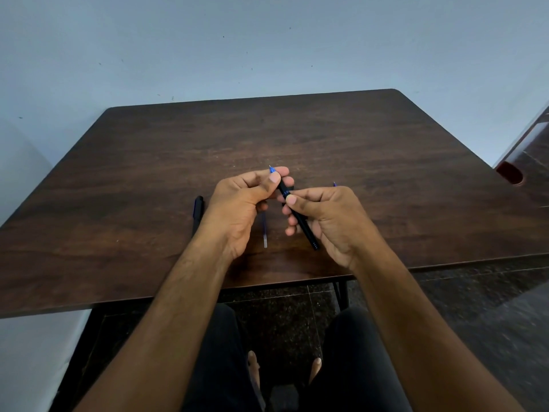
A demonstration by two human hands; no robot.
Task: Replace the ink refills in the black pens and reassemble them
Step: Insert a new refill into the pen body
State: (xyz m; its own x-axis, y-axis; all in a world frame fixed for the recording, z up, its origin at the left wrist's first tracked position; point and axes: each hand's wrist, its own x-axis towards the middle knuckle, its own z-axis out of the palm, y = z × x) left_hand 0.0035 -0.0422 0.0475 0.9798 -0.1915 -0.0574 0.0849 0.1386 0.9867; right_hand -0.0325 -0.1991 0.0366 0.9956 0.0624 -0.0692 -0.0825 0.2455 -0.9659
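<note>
Two hands share one black pen [298, 217] over the middle of the surface [386, 162], toward its near edge: the left hand [248, 200] pinches the blue tip end and the right hand [323, 217] grips the barrel, a hold that probably lets one end twist against the other. A loose refill [265, 233] lies beneath them and another black pen [197, 211] just left, likely waiting. Dark wood-grain surface, pale blue wall [267, 40] behind, dark speckled floor [490, 307] below.
</note>
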